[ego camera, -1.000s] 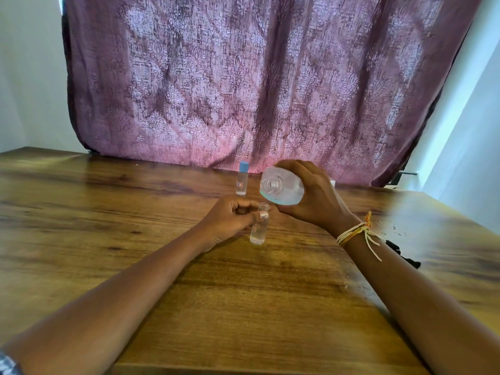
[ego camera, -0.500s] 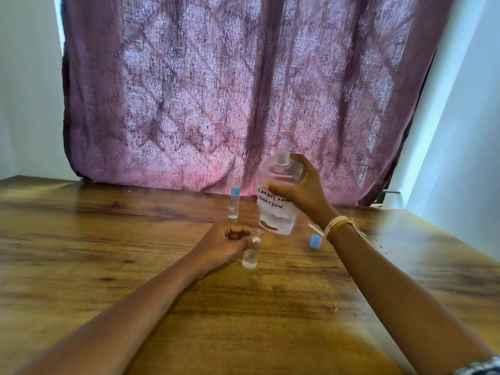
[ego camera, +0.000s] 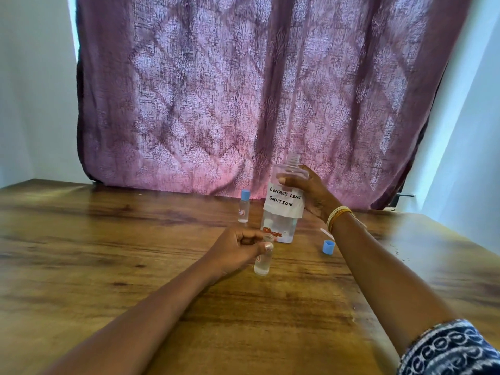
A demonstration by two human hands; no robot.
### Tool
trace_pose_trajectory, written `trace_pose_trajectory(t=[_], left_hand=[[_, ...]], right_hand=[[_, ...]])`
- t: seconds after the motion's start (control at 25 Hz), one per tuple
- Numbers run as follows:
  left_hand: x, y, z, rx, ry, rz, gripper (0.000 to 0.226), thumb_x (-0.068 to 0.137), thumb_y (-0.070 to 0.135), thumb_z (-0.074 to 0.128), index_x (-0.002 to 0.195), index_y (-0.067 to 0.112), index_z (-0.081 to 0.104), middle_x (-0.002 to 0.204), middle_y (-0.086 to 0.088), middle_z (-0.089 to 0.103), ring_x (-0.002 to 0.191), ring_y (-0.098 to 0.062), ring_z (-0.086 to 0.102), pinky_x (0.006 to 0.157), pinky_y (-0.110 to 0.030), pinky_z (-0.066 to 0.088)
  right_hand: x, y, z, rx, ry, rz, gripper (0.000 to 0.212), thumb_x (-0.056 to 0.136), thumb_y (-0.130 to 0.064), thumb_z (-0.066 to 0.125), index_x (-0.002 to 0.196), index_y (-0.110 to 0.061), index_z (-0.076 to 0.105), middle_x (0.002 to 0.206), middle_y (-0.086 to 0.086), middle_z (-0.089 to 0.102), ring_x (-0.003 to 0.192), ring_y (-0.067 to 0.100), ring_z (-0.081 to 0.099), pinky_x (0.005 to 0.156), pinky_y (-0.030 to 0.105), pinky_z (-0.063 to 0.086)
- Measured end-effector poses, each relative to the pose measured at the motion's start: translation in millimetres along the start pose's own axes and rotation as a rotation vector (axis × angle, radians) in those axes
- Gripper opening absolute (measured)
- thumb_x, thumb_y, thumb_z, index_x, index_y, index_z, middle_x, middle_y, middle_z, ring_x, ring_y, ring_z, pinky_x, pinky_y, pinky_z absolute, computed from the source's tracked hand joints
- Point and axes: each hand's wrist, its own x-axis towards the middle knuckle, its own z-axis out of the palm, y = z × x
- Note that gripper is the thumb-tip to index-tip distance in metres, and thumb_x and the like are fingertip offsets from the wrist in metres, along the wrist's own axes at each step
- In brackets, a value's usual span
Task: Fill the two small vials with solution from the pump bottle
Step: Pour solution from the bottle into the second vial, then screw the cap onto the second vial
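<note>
My left hand grips an uncapped small vial that stands on the wooden table with clear liquid in it. My right hand holds the clear bottle, upright, with a white label reading "contact lens solution"; its base is at the table just behind the vial. No pump head shows on its threaded neck. A second vial with a blue cap stands behind, to the left of the bottle. A loose blue cap lies to the right of the bottle.
A mauve patterned curtain hangs behind the table's far edge. A thin white strip lies near the loose cap. Dark specks dot the table at the right.
The bottle was tipped over the open vial a second ago; my right hand has turned it upright and lowered it to the table behind the vial. My left hand kept hold of the vial.
</note>
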Motion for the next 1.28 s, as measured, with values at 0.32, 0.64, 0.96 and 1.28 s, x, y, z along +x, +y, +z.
trace_pose_trajectory(t=[0.32,0.64,0.96,1.28], left_hand=[[-1.3,0.5,2.7,-0.01,0.005,-0.053,0.015,0.083,0.013,0.073,0.093,0.023,0.076,0.094,0.006,0.078,0.093,-0.011,0.072,0.078,-0.026,0.059],[-1.3,3.5,3.1,-0.064,0.032,-0.143,0.016,0.082,0.015,0.073,0.093,0.026,0.075,0.1,-0.012,0.076,0.101,-0.039,0.067,0.082,-0.042,0.058],[-1.2,2.0,0.0,-0.043,0.024,-0.134,0.018,0.079,0.022,0.075,0.084,0.039,0.077,0.092,0.004,0.078,0.091,-0.022,0.073,0.072,-0.03,0.061],[0.2,-2.3,0.6,-0.087,0.004,-0.058,0.018,0.077,0.02,0.075,0.081,0.037,0.078,0.083,0.009,0.078,0.076,-0.004,0.072,0.059,-0.017,0.054]], right_hand=[[-14.5,-9.3,7.3,-0.016,-0.04,0.124,0.059,0.077,-0.004,0.07,0.132,-0.001,0.05,0.114,0.019,0.067,0.097,0.032,0.068,0.087,0.047,0.058],[-77.4,-9.2,-24.6,-0.485,0.002,0.224,0.065,0.069,-0.022,0.081,0.126,-0.019,0.049,0.124,0.004,0.061,0.097,0.009,0.066,0.076,0.024,0.053],[-109.5,4.2,-15.3,-1.347,-0.173,0.232,0.032,0.08,-0.005,0.068,0.11,-0.015,0.071,0.105,0.002,0.067,0.097,0.019,0.06,0.067,0.017,0.04],[-114.4,-0.5,51.4,-0.496,-0.09,0.115,0.022,0.095,0.003,0.051,0.102,-0.009,0.068,0.086,0.006,0.065,0.066,0.009,0.063,0.065,0.021,0.058]])
